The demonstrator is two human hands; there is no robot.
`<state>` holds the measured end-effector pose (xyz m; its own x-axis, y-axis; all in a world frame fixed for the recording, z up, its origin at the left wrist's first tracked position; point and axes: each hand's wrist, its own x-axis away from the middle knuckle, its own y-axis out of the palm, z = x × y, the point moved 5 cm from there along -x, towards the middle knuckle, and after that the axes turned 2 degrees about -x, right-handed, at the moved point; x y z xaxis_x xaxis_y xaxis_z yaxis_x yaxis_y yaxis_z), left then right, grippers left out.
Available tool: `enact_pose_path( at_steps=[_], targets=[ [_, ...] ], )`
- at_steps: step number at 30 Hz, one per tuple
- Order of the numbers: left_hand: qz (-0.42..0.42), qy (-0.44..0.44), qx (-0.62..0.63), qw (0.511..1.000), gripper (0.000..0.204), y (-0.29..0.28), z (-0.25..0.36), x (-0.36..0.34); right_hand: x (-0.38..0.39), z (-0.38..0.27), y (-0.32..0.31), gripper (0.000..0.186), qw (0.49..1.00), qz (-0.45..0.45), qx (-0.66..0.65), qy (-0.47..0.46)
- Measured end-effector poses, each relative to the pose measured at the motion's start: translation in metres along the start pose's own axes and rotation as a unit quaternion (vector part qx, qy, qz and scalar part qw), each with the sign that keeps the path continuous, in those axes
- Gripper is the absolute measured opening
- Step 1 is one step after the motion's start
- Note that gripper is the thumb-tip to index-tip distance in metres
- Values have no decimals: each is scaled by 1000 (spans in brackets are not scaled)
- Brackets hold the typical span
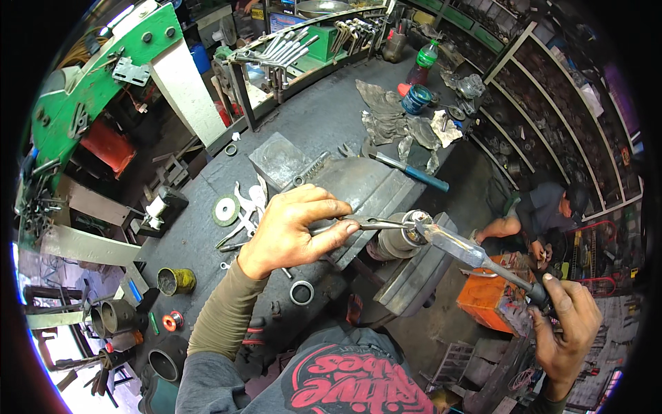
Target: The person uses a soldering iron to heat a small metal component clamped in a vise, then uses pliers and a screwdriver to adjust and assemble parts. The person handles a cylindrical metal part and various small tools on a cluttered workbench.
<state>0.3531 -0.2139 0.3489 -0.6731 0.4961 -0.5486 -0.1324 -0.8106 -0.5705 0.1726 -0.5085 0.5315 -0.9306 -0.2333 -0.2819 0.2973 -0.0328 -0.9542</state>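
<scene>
My left hand (pixel 293 231) is closed on metal long-nose pliers (pixel 379 224), their tips at the top of a cylindrical metal part (pixel 393 245). That part is held in a large grey bench vise (pixel 417 276). My right hand (pixel 565 328) grips the black handle of a soldering iron (pixel 458 248); its broad grey metal head touches or sits just beside the cylinder's top, near the plier tips; contact is hard to tell. Left of my left hand lie an abrasive disc (pixel 225 210) and several wrenches. A small metal ring (pixel 301 292) lies below that hand.
The dark workbench (pixel 193 241) holds a blue-handled tool (pixel 420 176), rags, a blue tub (pixel 416 99), a green-capped bottle (pixel 426 56), cans and a solder spool (pixel 172 321). A green machine frame (pixel 83 110) stands left. A person (pixel 552 207) crouches right, near an orange box (pixel 483 297) and shelving.
</scene>
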Motion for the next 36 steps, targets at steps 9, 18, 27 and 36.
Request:
enact_pose_path(
  at_steps=[9, 18, 27, 36],
  targets=[
    [-3, -15, 4, 1000, 26, 0, -3, 0, -1, -19, -11, 56, 999, -37, 27, 2],
    [-20, -7, 19, 1000, 22, 3, -5, -7, -8, -48, -25, 58, 992, -90, 92, 15],
    [27, -48, 83, 995, 19, 7, -17, 0, -39, -79, -41, 33, 961, -116, 240, -69],
    [36, -88, 132, 987, 18, 15, -25, 15, -55, -80, -41, 25, 950, -120, 260, -128]
  ],
)
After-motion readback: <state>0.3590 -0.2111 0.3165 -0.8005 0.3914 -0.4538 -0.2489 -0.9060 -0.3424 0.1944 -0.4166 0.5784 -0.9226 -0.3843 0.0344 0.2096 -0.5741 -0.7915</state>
